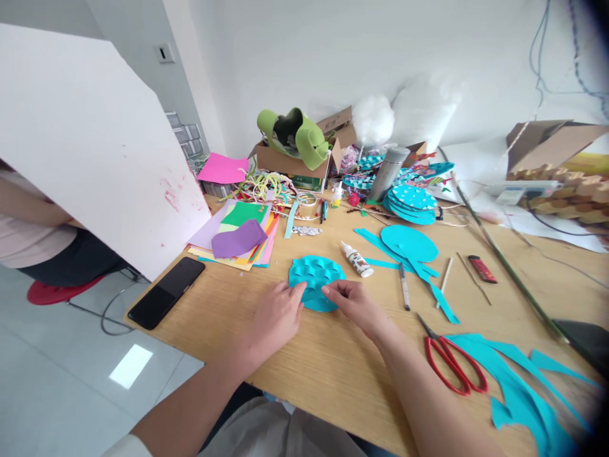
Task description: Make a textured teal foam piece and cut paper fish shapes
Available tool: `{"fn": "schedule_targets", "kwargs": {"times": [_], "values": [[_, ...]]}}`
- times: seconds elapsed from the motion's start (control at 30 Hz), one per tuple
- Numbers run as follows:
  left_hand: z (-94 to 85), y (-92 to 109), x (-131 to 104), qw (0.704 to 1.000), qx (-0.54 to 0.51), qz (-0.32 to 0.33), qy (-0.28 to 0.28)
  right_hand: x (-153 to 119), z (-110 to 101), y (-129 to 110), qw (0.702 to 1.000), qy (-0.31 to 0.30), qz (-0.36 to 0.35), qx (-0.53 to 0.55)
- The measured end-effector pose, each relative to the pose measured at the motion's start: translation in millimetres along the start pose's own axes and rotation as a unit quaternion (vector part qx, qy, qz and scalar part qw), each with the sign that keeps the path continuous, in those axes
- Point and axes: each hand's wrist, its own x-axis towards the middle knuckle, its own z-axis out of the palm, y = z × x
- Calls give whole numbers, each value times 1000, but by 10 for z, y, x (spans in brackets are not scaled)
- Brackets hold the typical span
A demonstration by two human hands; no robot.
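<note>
A round turquoise paper piece (316,273) with rows of raised scallops lies on the wooden table in front of me. My left hand (281,311) rests at its lower left edge, fingers bent and touching the paper. At its right edge, my right hand (352,301) pinches the paper between thumb and fingers. A white glue bottle (356,259) lies just behind my right hand. Further right are a plain turquoise disc (410,243), turquoise strips and a pen (404,287).
Red-handled scissors (454,365) and turquoise scraps (514,381) lie at the right front. A black phone (166,293) is near the left edge, beside coloured paper sheets (240,238). A grey flask (389,172) stands behind. A person (38,222) sits beyond the white board (95,139).
</note>
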Motion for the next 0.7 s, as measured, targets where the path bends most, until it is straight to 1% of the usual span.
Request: {"fn": "schedule_targets", "kwargs": {"times": [0.13,0.3,0.4,0.47,0.53,0.6,0.7], "values": [[76,-26,-44,1000,-6,-13,22,19,6,33,999,14,-22,-32],[154,-54,-71,998,-11,5,59,-21,10,-39,995,-1,-24,-99],[185,-76,-76,997,-25,10,74,-78,28,-105,985,23,-63,-160],[197,-87,-78,997,-30,6,76,-115,45,-129,975,28,-102,-197],[200,-91,-81,997,-34,0,74,-143,58,-132,967,12,-128,-221],[196,-90,-85,996,-43,-7,72,-158,62,-122,964,-7,-136,-230],[182,-85,-93,996,-56,-15,64,-159,53,-112,967,-14,-122,-223]]}}
